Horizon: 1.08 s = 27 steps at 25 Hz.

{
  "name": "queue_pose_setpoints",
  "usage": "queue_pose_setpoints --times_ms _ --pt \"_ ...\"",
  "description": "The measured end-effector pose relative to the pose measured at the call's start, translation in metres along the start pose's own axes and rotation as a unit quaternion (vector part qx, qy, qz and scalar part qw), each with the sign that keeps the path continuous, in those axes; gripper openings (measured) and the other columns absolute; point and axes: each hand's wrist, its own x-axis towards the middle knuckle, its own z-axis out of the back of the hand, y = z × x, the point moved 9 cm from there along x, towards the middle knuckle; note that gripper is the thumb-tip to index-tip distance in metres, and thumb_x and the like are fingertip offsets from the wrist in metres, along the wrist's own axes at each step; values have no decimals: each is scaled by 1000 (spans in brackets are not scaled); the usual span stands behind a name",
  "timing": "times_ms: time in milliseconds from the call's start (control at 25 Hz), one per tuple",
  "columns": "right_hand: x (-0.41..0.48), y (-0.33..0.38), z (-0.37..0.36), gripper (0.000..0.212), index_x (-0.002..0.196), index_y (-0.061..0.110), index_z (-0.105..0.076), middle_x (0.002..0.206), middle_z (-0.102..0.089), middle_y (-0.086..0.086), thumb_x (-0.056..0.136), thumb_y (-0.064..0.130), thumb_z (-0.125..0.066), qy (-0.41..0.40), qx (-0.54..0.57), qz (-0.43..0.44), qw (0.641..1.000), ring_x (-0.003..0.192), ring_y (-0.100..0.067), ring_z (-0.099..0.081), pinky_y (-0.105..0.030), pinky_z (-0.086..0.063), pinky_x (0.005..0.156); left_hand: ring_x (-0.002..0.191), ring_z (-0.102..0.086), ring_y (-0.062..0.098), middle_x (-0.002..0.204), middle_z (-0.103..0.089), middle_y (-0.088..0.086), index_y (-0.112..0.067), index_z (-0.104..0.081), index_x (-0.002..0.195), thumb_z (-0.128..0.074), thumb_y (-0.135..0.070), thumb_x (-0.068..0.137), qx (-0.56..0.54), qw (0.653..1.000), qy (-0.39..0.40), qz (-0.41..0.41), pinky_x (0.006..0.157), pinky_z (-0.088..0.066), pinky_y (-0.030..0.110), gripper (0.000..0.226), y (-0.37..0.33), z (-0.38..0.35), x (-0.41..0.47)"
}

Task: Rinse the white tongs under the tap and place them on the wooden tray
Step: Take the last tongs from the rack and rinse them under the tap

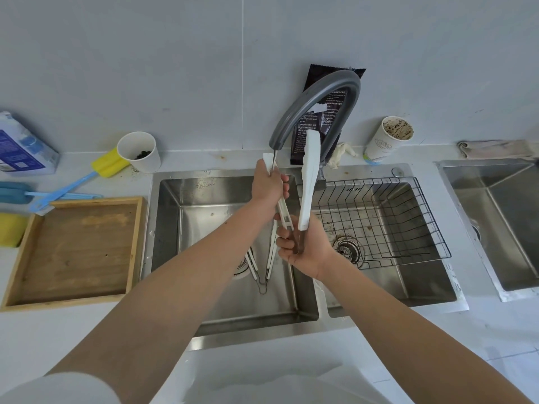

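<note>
Seen from the head camera, both hands hold the tongs (pixel 309 176) over the sink (pixel 204 228), with the heads up and the arms spread in a V. The left hand (pixel 267 188) is curled round one arm just below its white tip, right under the spout of the grey tap (pixel 318 91). What looks like a thin stream falls there. The right hand (pixel 306 252), at 5 o'clock from the left, grips the metal lower end of the other arm. That arm's broad white head rises in front of the tap's arch.

A second pair of white tongs (pixel 262 269) with a wire loop lies in the left basin, below the hands. A wire basket (pixel 379 223) sits in the right basin, at 3 o'clock.

The tray (pixel 78 258) lies on the counter at 9 o'clock from the sink, well apart from the held tongs.

A dark packet (pixel 313 83) stands behind the tap at 12 o'clock; its small white print is too fine to read. At 1 o'clock a paper cup (pixel 388 138) carries a green script logo that I cannot make out. At 10 o'clock the lettering on a blue-and-white pack (pixel 20 147) is also unreadable.
</note>
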Motion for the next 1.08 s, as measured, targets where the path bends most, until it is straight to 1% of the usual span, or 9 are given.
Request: queue_pose_setpoints --times_ms 80,160,240,360,560,720,880,1000,1080 --pt "-1 9 3 68 105 12 -63 73 -59 -4 94 71 -31 -24 -18 37 999 52 -13 -45 -24 -34 50 52 -54 13 76 -59 5 -10 -47 116 -36 -13 103 6 1000 -15 -4 50 -52 26 17 -5 4 0" --pt "-5 19 0 85 117 8 -63 84 -64 -8 89 79 -26 -17 -44 70 996 58 -15 -51 -27 -38 55 49 -61 14 74 -64 7 -5 -49 116 -39 -15 103 -5 1000 -23 -3 54 -58 28 19 -8 6 -3" --pt "-10 26 -5 92 119 7 -65 89 -67 -8 87 81 -22 -3 -81 88 993 64 -17 -54 -30 -40 61 45 -64 10 71 -66 6 -1 -53 113 -43 -17 103 -9 999 -29 -13 55 -59 27 22 -13 8 -6" --pt "-19 31 -12 88 108 12 -72 94 -70 -6 88 80 -19 22 -110 105 988 70 -17 -58 -31 -41 67 41 -63 7 68 -66 6 0 -55 110 -42 -15 103 -4 999 -39 -29 50 -58 22 21 -21 14 -12" --pt "-28 27 -10 73 100 23 -73 93 -74 0 91 75 -22 2 -177 115 977 81 -17 -66 -32 -47 78 51 -69 15 80 -71 14 -3 -50 109 -43 -15 103 35 998 -27 -47 55 -60 27 15 -24 17 -22" --pt "-27 29 -6 77 106 18 -69 93 -73 -5 90 77 -22 -20 -169 124 978 79 -20 -68 -32 -49 72 70 -74 23 90 -74 15 -9 -50 103 -48 -21 102 72 994 -28 -80 69 -62 36 12 -29 23 -31" --pt "-32 38 -7 76 98 13 -64 91 -73 -12 91 76 -22 -21 -170 145 974 72 -23 -69 -30 -52 62 82 -73 25 79 -73 3 -19 -57 90 -51 -15 97 133 986 -47 -91 80 -59 40 10 -38 35 -35" --pt "-39 40 -6 69 81 14 -55 93 -70 -16 87 78 -31 -39 -154 143 977 64 -20 -68 -24 -51 50 77 -72 23 83 -71 4 -16 -47 115 -46 -6 97 149 983 -55 -95 66 -58 32 21 -44 35 -40" --pt "-43 42 -4 70 82 12 -57 93 -71 -15 87 77 -33 -48 -166 150 973 70 -20 -70 -27 -53 60 70 -72 24 90 -71 11 -12 -41 120 -40 -9 101 155 981 -58 -104 62 -57 29 19 -47 31 -44"
